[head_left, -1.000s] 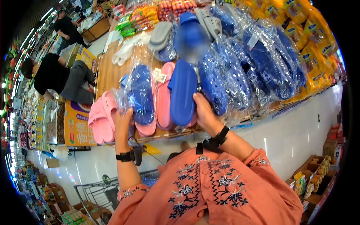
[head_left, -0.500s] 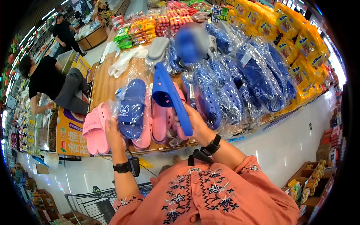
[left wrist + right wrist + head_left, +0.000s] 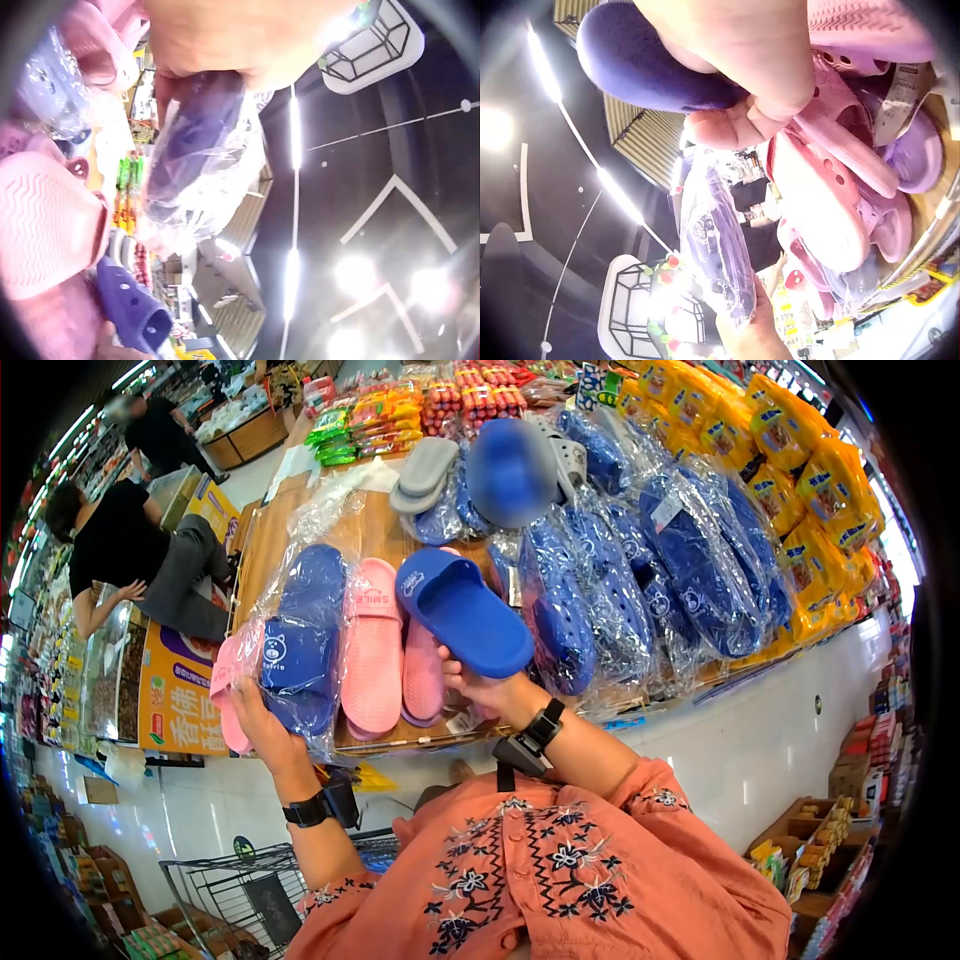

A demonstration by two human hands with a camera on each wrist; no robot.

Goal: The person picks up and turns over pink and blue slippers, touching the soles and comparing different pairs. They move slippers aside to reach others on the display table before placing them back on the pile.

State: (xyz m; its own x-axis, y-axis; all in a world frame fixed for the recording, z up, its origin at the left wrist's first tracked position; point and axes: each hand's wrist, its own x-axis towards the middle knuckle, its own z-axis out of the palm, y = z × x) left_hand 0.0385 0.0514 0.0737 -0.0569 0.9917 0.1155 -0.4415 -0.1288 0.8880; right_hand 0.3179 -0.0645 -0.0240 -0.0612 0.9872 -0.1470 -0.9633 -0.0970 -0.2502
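From the head view, both hands are being occupied at the near edge of the wooden table (image 3: pixel 380 530). The bagged blue slipper (image 3: pixel 300 645), bear print facing up, is being gripped along its near left side by the left hand (image 3: pixel 268 732). Whether any weight is being taken by the table cannot be told. And on the right, the bare blue slipper (image 3: pixel 480 625) is being pinched near its heel by the right hand (image 3: pixel 485 688), toe tilted up and away, inside on show. Between them the pink slippers (image 3: pixel 373 650) are being left alone; clearance above them is being asked for here.

Over to the left wrist view: the bag is being clasped from above, hand curled over the slipper's edge. Slick, crinkling plastic, so firmness is being called for on the slipper itself, not merely on loose wrapper. Low in the picture, the bare one is being held out near more pink footwear.

Now the right wrist view, and the heel is being clamped, bent fingers against it. With the weight being carried from one end, a little more wrist support is being recommended, lest the toe drop. A paper label (image 3: pixel 900 109) is being seen among the pinks; snagging is best being avoided.
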